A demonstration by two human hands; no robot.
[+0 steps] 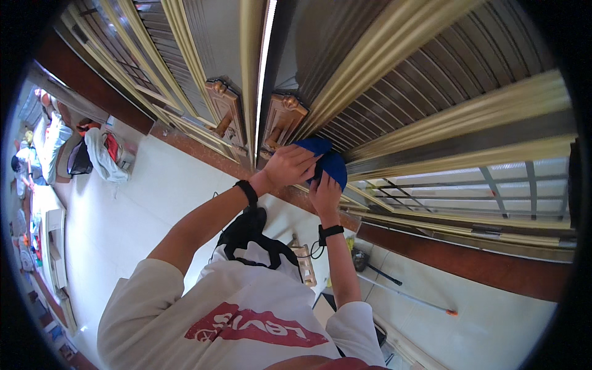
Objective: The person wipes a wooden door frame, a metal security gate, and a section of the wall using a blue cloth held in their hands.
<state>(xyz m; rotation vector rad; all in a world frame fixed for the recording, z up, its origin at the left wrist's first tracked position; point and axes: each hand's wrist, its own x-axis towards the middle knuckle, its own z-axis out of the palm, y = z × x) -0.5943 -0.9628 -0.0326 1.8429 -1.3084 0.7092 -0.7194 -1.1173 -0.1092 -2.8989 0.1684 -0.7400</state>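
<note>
A blue cloth (336,167) is bunched between my hands, against the edge of a ribbed panel on the double metal door (397,92). My left hand (291,167) grips its upper left part, fingers bent over the fabric. Lower and to the right, my right hand (326,196) has its fingers on the cloth's lower part. The two hands nearly touch. Just left of the cloth is a copper-coloured door handle plate (283,121) with a lever. A matching handle plate (226,111) sits on the other door leaf. The fingertips are partly hidden in the cloth.
A reddish-brown sill (208,155) runs under the door. Behind my arms stands a wooden stool (305,266). A pole with an orange end (416,300) lies on the right floor. At far left are a cloth-draped bucket (104,155) and another person (25,166).
</note>
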